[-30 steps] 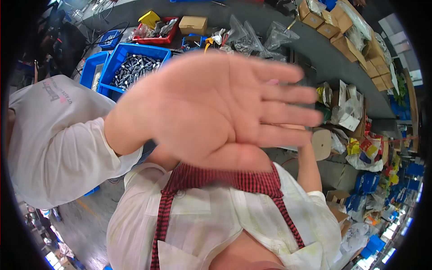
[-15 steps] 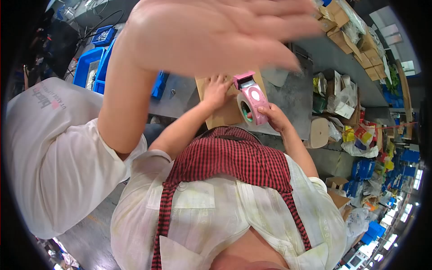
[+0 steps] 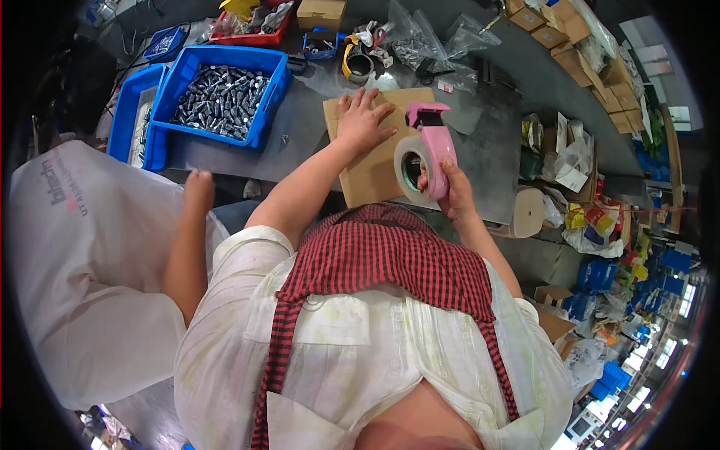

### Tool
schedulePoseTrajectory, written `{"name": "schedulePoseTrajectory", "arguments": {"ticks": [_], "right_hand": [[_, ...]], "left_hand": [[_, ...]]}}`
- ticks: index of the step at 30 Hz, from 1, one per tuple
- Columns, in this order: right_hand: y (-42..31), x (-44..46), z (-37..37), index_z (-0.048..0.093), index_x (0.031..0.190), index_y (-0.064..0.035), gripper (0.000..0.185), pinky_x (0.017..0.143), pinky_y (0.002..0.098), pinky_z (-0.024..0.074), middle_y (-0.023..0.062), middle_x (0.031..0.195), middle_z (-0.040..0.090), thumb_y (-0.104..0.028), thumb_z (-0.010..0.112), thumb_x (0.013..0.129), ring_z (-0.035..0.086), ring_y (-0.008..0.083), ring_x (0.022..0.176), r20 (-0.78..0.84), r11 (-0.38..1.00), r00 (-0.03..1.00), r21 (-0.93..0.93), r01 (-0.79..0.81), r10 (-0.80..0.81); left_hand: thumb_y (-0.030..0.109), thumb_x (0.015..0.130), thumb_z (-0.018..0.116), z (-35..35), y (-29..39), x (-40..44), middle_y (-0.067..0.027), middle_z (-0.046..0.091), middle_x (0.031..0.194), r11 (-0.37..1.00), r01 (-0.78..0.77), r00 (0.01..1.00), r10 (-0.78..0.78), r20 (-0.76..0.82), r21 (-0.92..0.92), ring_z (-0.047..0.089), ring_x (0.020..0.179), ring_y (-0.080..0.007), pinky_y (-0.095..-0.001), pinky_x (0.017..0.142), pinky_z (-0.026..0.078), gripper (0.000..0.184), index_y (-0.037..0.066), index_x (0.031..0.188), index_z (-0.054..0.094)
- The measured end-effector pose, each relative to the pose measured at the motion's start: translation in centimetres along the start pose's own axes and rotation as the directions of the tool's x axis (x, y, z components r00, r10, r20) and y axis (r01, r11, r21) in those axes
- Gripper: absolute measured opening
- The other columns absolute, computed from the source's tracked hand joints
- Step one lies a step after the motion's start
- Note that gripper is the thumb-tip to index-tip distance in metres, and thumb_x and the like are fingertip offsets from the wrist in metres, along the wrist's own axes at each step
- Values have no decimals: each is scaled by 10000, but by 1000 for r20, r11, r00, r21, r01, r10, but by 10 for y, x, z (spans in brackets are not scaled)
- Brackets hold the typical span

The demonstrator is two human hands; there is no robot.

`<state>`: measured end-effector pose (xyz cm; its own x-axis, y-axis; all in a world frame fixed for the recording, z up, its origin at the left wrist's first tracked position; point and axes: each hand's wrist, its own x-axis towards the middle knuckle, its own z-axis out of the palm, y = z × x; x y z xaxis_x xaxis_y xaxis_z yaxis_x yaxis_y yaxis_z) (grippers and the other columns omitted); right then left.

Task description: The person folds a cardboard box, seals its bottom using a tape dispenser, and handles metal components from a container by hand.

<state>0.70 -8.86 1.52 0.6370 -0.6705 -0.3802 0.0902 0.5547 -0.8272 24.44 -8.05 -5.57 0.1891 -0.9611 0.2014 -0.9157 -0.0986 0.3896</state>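
Pink plastic tape dispenser (image 3: 437,144): held in our right grip (image 3: 458,192), near our left grip (image 3: 361,124), spread wide on brown cardboard (image 3: 369,177).

The left hand (image 3: 363,124) covers part of the cardboard (image 3: 371,180); the tape gun (image 3: 437,146) hides more, plus some right-hand (image 3: 459,196) fingers. Beyond the left hand, the picture's edge crops a yellow item (image 3: 241,7). Past the right hand, box (image 3: 531,18) labels are too small to read.
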Motion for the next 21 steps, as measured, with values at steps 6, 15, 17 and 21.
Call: {"name": "schedulePoseTrajectory", "arguments": {"ticks": [6,15,17,21], "right_hand": [[23,13,10,558,1010,12,486,628,285,485,86,750,624,-456,569,878,600,162,653,-5,986,994,-126,111,-113],[38,7,3,636,865,-3,533,640,266,481,57,746,645,-532,578,838,613,139,676,-21,888,973,-413,202,-230],[37,4,5,628,904,3,531,615,271,486,63,752,649,-522,591,830,616,143,667,-45,901,977,-396,175,-209],[39,4,4,592,1005,6,463,618,276,497,79,766,648,-424,638,837,624,154,675,-51,922,978,-346,175,-205]], "left_hand": [[505,743,631,-1,2,-1,-92,362,1408,999,10,1000,-10,0,36,273,1338,-308,-540,1070,141,530,301,1225,548],[245,862,604,-8,-22,39,-111,541,1210,664,194,974,-217,63,-722,582,995,-196,-349,816,488,282,138,1119,641],[217,884,580,-27,-28,51,-115,568,1155,637,265,964,-189,186,-724,595,899,-165,-296,719,498,274,84,1118,630],[368,921,512,-91,1,63,-126,637,1013,639,487,818,-93,568,-596,613,805,-159,-304,694,505,430,1,1126,603]]}}
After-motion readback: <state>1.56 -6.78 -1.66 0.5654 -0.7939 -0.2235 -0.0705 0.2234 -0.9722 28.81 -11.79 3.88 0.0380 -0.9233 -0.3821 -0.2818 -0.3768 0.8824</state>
